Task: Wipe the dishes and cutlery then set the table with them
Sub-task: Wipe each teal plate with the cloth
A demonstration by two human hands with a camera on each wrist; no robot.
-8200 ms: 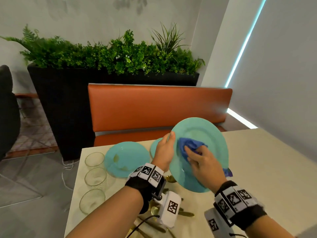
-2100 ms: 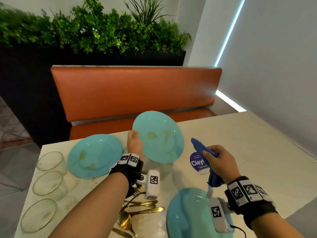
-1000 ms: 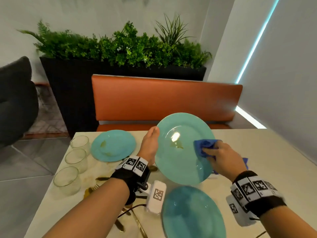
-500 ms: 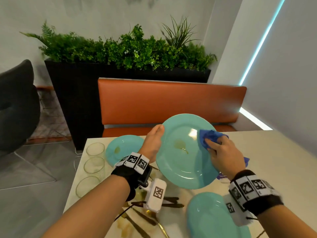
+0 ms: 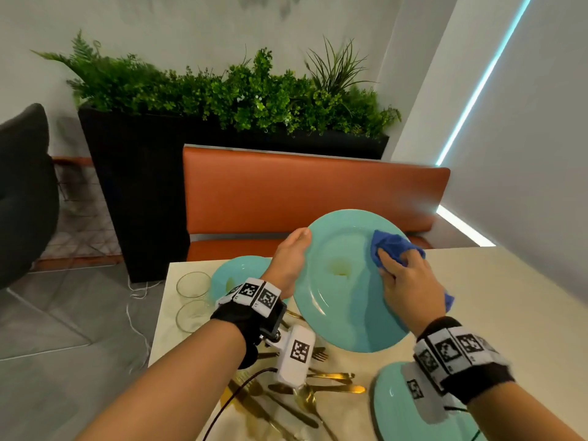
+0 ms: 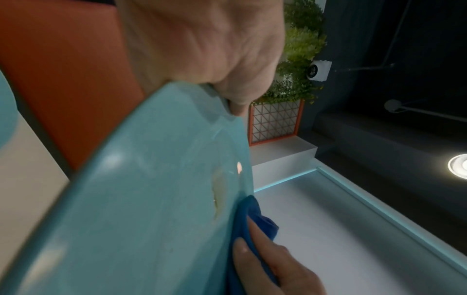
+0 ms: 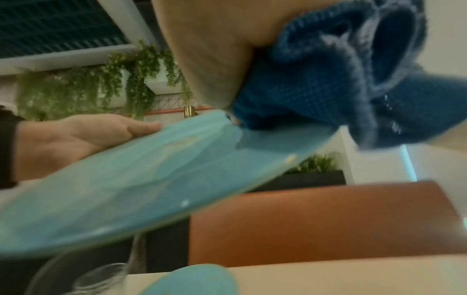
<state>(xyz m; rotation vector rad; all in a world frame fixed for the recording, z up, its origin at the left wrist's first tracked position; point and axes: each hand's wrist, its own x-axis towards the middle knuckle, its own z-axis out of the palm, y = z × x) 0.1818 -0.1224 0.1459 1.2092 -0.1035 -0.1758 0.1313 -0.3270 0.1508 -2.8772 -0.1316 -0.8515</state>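
The tilted teal plate, judged rigid, glossy and breakable, is gripped at its rim by the left hand, raised above the table. A soft blue cloth is bunched under the right hand's curled fingers, just beside the yellowish smear.

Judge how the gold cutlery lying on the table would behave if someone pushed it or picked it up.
The gold cutlery looks like polished metal, so probably stiff and somewhat slippery. The pieces lie loose and crossed over one another on the table; pushing one would likely drag its neighbours. They lie flat and thin, so picking one up probably needs a pinch at its edge.
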